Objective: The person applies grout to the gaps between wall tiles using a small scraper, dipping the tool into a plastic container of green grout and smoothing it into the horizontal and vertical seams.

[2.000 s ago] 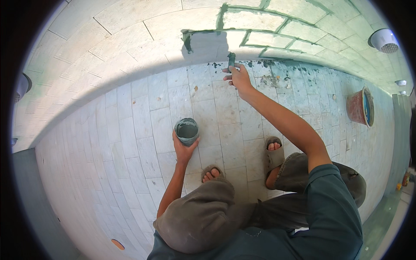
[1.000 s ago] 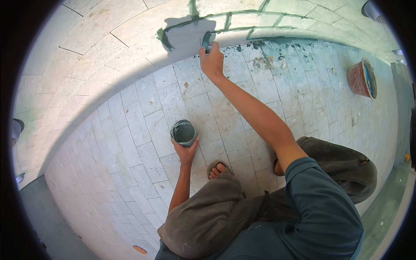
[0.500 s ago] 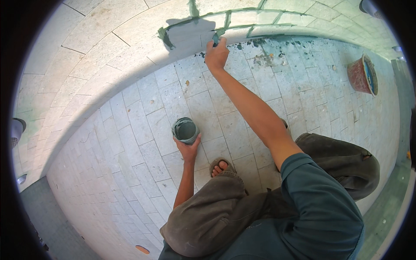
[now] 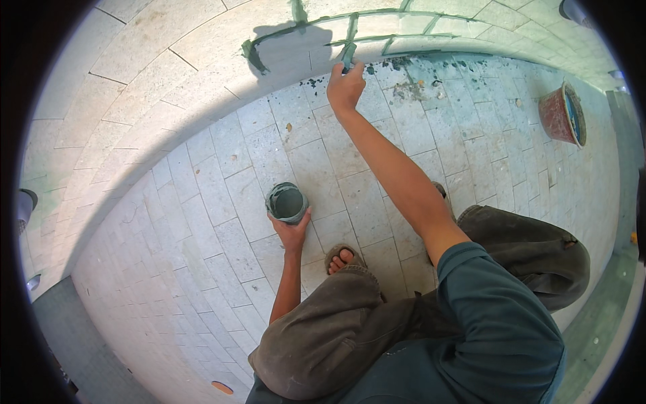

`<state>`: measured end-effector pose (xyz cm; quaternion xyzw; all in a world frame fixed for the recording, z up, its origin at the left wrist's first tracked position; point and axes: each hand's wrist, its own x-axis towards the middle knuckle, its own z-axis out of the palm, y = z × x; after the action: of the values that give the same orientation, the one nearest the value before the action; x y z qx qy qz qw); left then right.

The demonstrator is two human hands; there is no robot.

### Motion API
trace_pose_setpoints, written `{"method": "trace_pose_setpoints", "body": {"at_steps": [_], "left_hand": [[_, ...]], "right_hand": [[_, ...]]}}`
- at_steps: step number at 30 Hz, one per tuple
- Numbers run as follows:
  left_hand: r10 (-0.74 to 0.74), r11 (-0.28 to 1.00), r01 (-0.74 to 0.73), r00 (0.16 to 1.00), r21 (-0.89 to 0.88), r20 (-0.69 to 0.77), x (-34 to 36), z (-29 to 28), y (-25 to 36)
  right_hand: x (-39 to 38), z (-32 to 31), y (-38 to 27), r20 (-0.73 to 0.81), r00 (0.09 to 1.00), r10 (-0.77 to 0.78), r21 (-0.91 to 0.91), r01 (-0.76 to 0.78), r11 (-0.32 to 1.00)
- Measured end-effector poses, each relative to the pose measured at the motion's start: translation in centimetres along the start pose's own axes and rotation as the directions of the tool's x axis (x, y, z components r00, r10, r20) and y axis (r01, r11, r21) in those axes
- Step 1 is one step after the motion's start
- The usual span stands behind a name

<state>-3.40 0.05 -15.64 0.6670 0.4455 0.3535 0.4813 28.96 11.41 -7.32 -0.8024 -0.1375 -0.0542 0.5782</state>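
Observation:
My left hand (image 4: pixel 291 233) is wrapped round a small round tub (image 4: pixel 272 210) smeared with grey-green paste, held above the floor tiles in front of my foot. Up at the foot of the tiled wall (image 4: pixel 195 40), my right hand (image 4: pixel 346 90) grips a small flat scraper (image 4: pixel 348 58) coated in the same green. Its blade meets the lower end of an upright joint between the wall tiles; the fingers hide most of its handle. Green paste bands (image 4: pixel 352 28) run along several joints around it.
A dirty red bucket (image 4: pixel 557 116) with something blue inside lies tilted on the floor at the far right. Dark green blobs (image 4: pixel 404 62) are scattered along the wall's base. My sandalled foot (image 4: pixel 342 258) stands behind the tub. A round fixture (image 4: pixel 25 204) sticks out at the left.
My right hand has shifted slightly right and down along the wall with the scraper. The left hand and tub have barely moved.

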Motion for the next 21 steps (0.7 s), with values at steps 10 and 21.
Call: {"method": "trace_pose_setpoints", "body": {"at_steps": [10, 21], "left_hand": [[-0.028, 1.0, 0.029, 1.0, -0.01, 0.014, -0.1, -0.1, 0.1], [0.012, 0.998, -0.012, 1.0, 0.063, 0.003, -0.1, 0.0, -0.1]], "right_hand": [[-2.5, 1.3, -1.8, 0.276, 0.949, -0.154, -0.016, 0.164, 0.986], [-0.1, 0.2, 0.6, 0.112, 0.99, -0.081, -0.096, 0.092, 0.991]]}}
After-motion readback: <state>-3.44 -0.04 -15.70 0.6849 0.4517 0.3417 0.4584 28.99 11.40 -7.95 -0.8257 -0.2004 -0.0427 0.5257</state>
